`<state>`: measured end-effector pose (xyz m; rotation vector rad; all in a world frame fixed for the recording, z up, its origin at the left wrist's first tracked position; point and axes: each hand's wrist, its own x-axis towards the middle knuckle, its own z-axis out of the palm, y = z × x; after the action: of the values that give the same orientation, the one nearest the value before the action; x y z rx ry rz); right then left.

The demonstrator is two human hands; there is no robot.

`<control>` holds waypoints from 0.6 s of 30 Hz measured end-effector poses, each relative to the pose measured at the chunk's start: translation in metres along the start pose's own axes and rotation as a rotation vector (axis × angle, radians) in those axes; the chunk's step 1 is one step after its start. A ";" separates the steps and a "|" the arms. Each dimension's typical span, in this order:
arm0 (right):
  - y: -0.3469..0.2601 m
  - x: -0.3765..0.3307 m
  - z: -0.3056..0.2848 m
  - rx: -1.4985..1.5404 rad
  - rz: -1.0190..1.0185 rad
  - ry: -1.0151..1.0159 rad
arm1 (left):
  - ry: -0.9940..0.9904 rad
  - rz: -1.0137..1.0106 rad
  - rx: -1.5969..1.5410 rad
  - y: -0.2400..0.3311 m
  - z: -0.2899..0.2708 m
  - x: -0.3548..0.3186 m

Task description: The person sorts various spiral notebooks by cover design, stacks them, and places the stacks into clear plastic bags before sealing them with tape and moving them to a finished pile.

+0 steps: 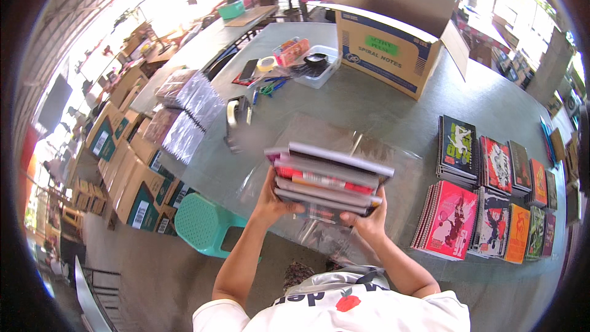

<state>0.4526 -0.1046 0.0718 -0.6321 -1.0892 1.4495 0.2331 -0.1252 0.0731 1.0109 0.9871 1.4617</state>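
Note:
A stack of notebooks (326, 181) is held up over the near edge of the table, with its layered edges turned toward me. My left hand (273, 201) grips the stack's left end, thumb along the lower front. On the right end, my right hand (369, 215) is closed the same way, its thumb pressing the lowest dark cover. Fingers behind the stack are hidden. Beneath and around the stack lies clear plastic film (393, 163) on the grey table (295, 101).
Rows of spiral notebooks stand at right, including a red pile (452, 221) and a black pile (459, 144). An open cardboard box (387, 49) sits at the back. A tape dispenser (235, 120), plastic tub (322, 67), green stool (200, 224) and stacked cartons (138, 178) are leftward.

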 end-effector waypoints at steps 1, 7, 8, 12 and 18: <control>0.013 -0.002 -0.007 -0.061 -0.028 0.032 | -0.011 -0.093 -0.027 -0.001 -0.001 0.007; 0.065 0.006 -0.010 -0.172 -0.044 0.094 | -0.262 0.049 0.315 -0.034 -0.030 0.047; 0.064 0.008 -0.012 -0.178 -0.002 0.097 | -0.299 0.035 0.395 -0.035 -0.034 0.051; 0.054 0.015 0.006 -0.291 -0.267 0.207 | -0.498 0.237 0.439 -0.034 -0.057 0.065; 0.051 0.008 0.014 -0.303 -0.166 0.362 | -0.505 0.631 0.875 0.019 -0.049 0.078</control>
<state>0.4157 -0.0959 0.0340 -0.9539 -1.0509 0.9862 0.1739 -0.0526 0.0832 2.3615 0.9700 1.1084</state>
